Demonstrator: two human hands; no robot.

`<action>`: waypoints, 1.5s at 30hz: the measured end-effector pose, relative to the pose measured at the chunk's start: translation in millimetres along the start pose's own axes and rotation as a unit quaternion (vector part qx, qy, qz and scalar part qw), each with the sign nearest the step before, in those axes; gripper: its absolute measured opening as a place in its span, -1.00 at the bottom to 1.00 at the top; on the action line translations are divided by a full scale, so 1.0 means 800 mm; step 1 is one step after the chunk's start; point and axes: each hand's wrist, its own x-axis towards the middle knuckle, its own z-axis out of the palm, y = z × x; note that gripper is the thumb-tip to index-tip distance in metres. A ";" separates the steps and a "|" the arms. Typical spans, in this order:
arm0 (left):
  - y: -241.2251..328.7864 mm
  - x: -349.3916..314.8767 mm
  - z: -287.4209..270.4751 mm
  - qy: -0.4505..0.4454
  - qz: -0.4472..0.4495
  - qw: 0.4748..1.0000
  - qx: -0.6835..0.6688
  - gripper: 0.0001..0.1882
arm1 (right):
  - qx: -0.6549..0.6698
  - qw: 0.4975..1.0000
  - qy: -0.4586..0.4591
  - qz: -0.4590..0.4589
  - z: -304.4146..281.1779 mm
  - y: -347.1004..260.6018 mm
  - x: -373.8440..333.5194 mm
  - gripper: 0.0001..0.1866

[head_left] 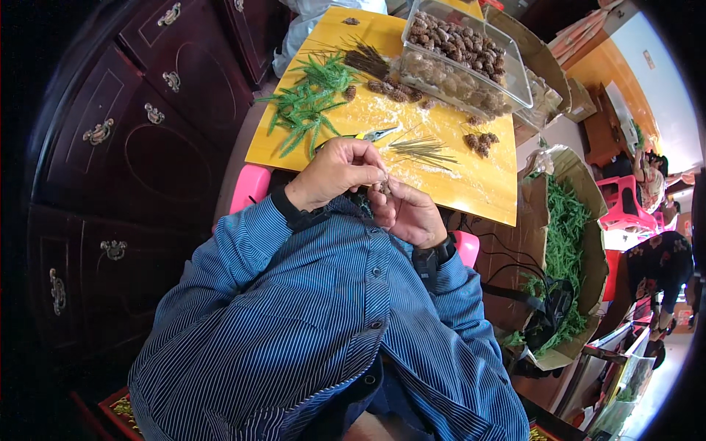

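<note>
A yellow tabletop (482, 187) carries a clear bin (521, 94) of pine cones (456, 48), green sprigs (300, 121) and thin stems (425, 151), probably kept close for reach. At its near edge, left hand (334, 175) and right hand (412, 214) grip one small cone (382, 189), pinched between fingertips, seemingly for fine control.

One head-worn view, wide fisheye. Looks steeply down and a bit forward at the yellow table (478, 173), from above its near side. Wearer's striped shirt (294, 316) looms large on that side. Close range: left hand (334, 175) and right hand (408, 213) at the table's near edge. Dark cabinet (140, 140) bends along the rim left of the table; room stretches off, tilted, to the table's right.
</note>
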 end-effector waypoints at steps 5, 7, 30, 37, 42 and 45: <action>-0.004 0.003 -0.002 -0.012 0.005 1.000 -0.007 -0.96 | -0.018 1.000 0.011 0.005 0.007 -0.002 -0.001 -0.71; 0.003 0.002 -0.001 -0.029 0.025 0.999 0.014 -0.96 | -0.076 0.997 0.010 0.005 0.007 -0.005 -0.001 -0.71; 0.011 -0.002 0.007 0.031 0.077 0.991 0.109 -0.96 | -0.155 0.981 0.039 -0.105 0.010 -0.005 0.000 -0.75; -0.009 0.000 -0.001 0.055 0.085 0.976 0.192 -0.96 | -0.171 0.976 0.050 -0.126 0.015 -0.009 -0.002 -0.75; 0.004 0.000 0.002 0.061 0.090 0.977 0.185 -0.94 | -0.158 0.976 0.037 -0.143 0.012 -0.013 -0.004 -0.75; 0.022 0.003 -0.008 0.058 0.079 0.984 0.147 -0.91 | -0.156 0.974 0.034 -0.160 0.013 -0.018 -0.009 -0.75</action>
